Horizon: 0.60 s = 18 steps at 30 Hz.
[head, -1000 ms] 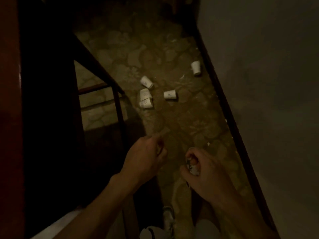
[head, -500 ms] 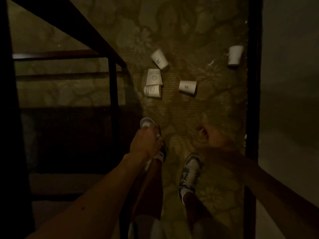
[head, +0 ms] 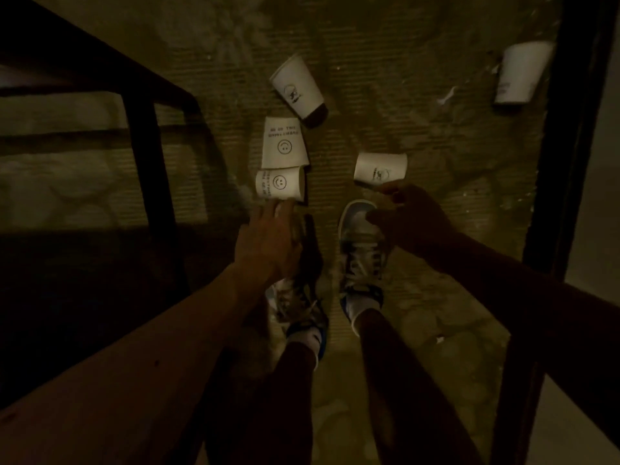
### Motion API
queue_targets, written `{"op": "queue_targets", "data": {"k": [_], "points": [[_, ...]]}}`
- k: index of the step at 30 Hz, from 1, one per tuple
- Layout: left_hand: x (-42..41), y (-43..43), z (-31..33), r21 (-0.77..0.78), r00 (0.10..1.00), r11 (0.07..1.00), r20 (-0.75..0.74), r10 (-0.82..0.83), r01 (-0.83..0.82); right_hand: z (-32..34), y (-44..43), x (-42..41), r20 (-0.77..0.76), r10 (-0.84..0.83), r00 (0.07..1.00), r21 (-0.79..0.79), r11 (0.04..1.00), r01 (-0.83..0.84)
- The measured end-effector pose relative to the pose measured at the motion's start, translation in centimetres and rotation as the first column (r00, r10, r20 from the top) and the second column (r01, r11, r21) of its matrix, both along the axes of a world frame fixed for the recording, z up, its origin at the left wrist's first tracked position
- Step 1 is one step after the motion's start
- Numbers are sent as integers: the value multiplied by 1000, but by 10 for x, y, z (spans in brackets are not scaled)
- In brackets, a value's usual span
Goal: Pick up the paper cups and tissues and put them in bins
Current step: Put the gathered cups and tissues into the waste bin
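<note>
Several white paper cups lie on the dim patterned floor. A smiley cup [head: 280, 187] lies on its side, with a flattened smiley cup [head: 283, 144] just above it and a taller cup [head: 298, 87] beyond. My left hand [head: 268, 236] reaches forward with straight fingers, their tips at the lower edge of the lying smiley cup. Another cup [head: 380, 171] lies to the right. My right hand [head: 409, 219] is just below it, thumb and fingers spread, one fingertip at its edge. A further cup [head: 520, 72] lies by the right wall.
A dark metal railing [head: 147, 156] runs down the left, with stairs beyond it. A dark skirting strip [head: 563, 162] edges the right wall. My two sneakers [head: 362, 250] stand just behind the hands. A small white scrap [head: 448, 95] lies near the far right cup.
The view has dropped closer to the floor. Both hands have moved forward, from curled to spread fingers, the left to the lying smiley cup and the right to the cup beside it.
</note>
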<state>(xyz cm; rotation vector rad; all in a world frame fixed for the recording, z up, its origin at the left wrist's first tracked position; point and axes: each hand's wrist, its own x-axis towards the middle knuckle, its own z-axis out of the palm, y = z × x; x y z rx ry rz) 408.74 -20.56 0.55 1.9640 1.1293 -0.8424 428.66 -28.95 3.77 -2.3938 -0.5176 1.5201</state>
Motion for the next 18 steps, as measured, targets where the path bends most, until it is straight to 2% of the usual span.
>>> {"op": "queue_targets", "data": {"k": [3,6,10,13,16,18], "points": [[7,15,-33,67,1000,998,18,-15,13,-38,8,20,24,-46,999,25,999,45],[8,24,-56,112,1000,994,21,-19,16,-64,15,32,73,-35,997,-20,999,36],[13,26,-78,184,999,982,33,-36,29,-81,18,41,-41,-146,988,-37,989,144],[20,28,-88,280,996,956,-14,-88,89,-89,24,44,-44,-153,987,-66,986,150],[21,31,-93,281,993,953,-46,-107,116,-93,33,45,-70,-168,983,-153,976,156],[18,31,-91,258,989,956,-65,-129,142,-92,38,42,-108,-144,984,-145,981,127]]}}
